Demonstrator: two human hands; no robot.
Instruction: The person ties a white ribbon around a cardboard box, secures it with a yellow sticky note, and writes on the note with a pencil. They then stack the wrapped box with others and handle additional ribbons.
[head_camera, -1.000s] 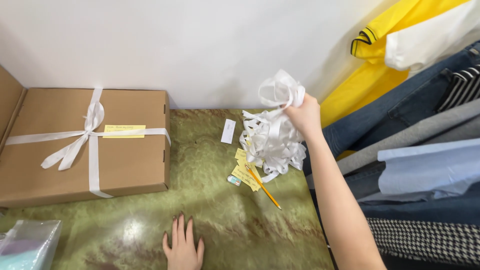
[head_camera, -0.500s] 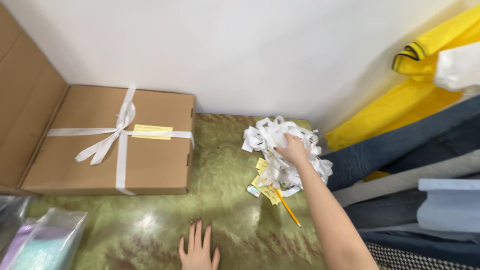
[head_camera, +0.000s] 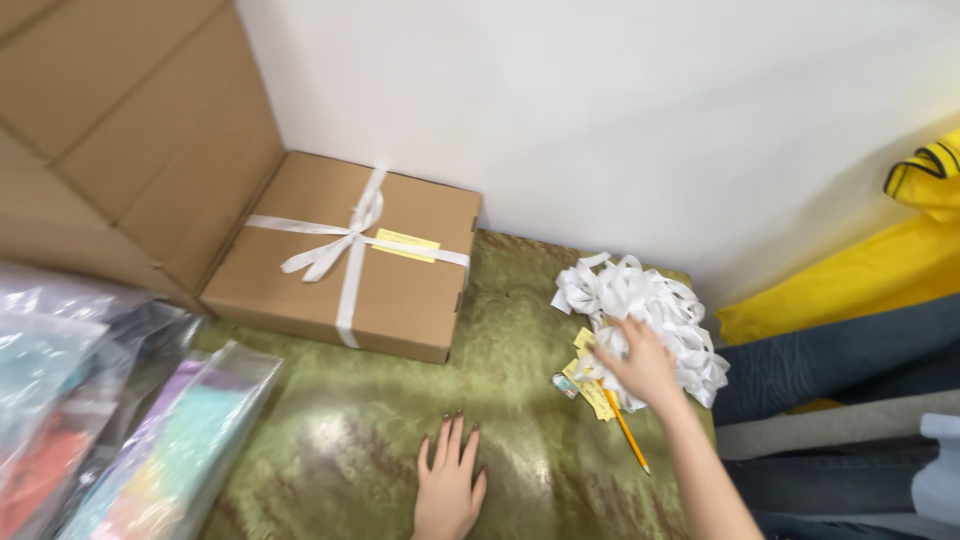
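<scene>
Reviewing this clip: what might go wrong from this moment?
The right hand presses on the loose white ribbon pile, which may snag the yellow slips lying under its edge and scatter them. The pencil beside the wrist could get knocked and roll. The left hand lies flat on the green surface.

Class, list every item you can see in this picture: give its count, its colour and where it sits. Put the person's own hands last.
Flat box: one, brown, tied with white ribbon, far left by the wall.
Open carton: one, brown, top left.
Plastic-wrapped packs: several, mixed colours, bottom left.
Ribbon pile: one, white, right of centre.
Paper tags: a few, yellow, beside the pile.
Pencil: one, yellow, beneath the tags.
Clothes: several, yellow, blue, grey, right edge.
Floor: green, glossy.
Left hand: flat on the floor.
Right hand: on the ribbon pile.
</scene>
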